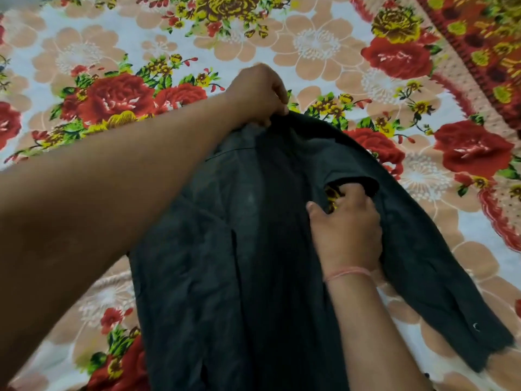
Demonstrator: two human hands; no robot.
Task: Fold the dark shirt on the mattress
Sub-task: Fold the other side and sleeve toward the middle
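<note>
shirt (253,263): dark, lay lengthwise on the floral mattress (84,52), far end lifted
handling: looked light, thin, limp; likely drapes and slides, no stiffness
left hand (260,93): clenched, pinching the far edge near the collar
right hand (348,230): fingers tucked into a fabric opening, grasping cloth
best hold: seams, shoulders, hem corners
writing: none readable

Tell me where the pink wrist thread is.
Head view, right of centre: the pink thread circles the right wrist, just below the right hand resting on the dark shirt.
</note>
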